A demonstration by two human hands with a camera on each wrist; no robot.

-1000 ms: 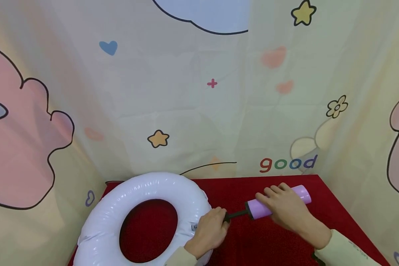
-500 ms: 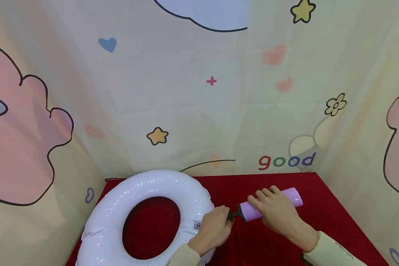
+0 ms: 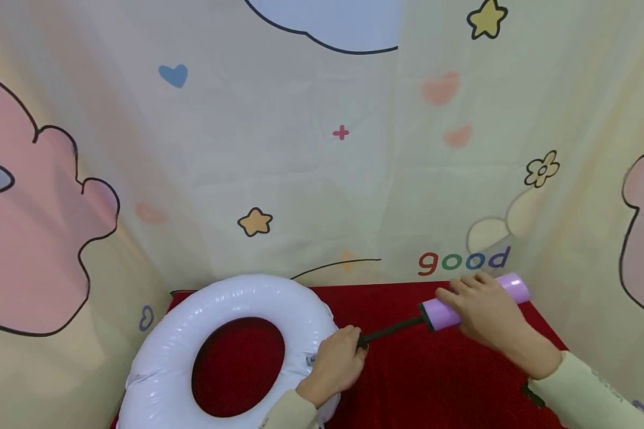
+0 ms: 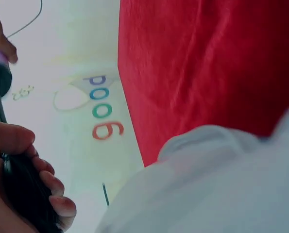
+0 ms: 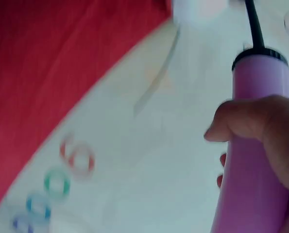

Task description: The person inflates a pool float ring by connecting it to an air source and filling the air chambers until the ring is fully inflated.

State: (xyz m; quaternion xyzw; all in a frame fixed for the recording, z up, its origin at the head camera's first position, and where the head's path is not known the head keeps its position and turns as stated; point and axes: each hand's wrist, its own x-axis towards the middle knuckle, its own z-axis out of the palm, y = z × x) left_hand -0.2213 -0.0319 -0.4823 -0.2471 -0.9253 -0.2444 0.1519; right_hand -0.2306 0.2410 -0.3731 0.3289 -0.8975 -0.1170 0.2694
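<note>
A hand air pump has a purple barrel (image 3: 440, 314), a black rod (image 3: 394, 329) and a black handle (image 4: 25, 191). My right hand (image 3: 491, 313) grips the barrel, its thumb across it in the right wrist view. The handle is in my left hand (image 3: 337, 363), fingers wrapped round it in the left wrist view. Much of the rod shows between the two hands, and the pump slants up to the right. A white inflated swim ring (image 3: 161, 357) lies left of the pump; its clear valve (image 3: 310, 359) shows right beside my left hand, which overlaps the ring's right side.
Red cloth (image 3: 408, 381) covers the table under the ring and the pump. A pale printed curtain (image 3: 300, 149) with stars, hearts and the word "good" closes off the back and both sides. Something small and dark (image 3: 533, 395) shows beneath the right sleeve.
My right hand first pushed the barrel left toward the handle, shortening the visible rod, then drew it back right and up, so more rod shows now. My left hand stays nearly in place.
</note>
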